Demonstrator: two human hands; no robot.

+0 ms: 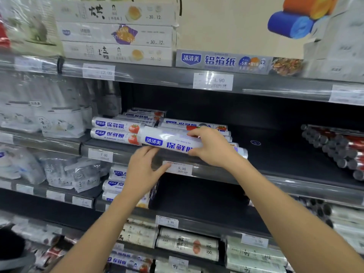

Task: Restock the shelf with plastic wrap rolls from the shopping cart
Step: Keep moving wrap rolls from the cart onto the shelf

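Curled round the plastic wrap roll [163, 139], the right hand [211, 147] holds it at frame centre, over the shelf [275, 154] front edge, just right of the stacked rolls [115, 131]. The left hand [142, 171] lies open with straight fingers just beneath the roll's left end; whether they touch is unclear.

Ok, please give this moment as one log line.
right hand: grips white plastic wrap roll | left hand: fingers straight beneath roll | dark shelf: partly stocked

Glossy white plastic-wrapped roll [169, 141]; dark matt shelf [285, 154]; clear shiny plastic price rail [256, 174].
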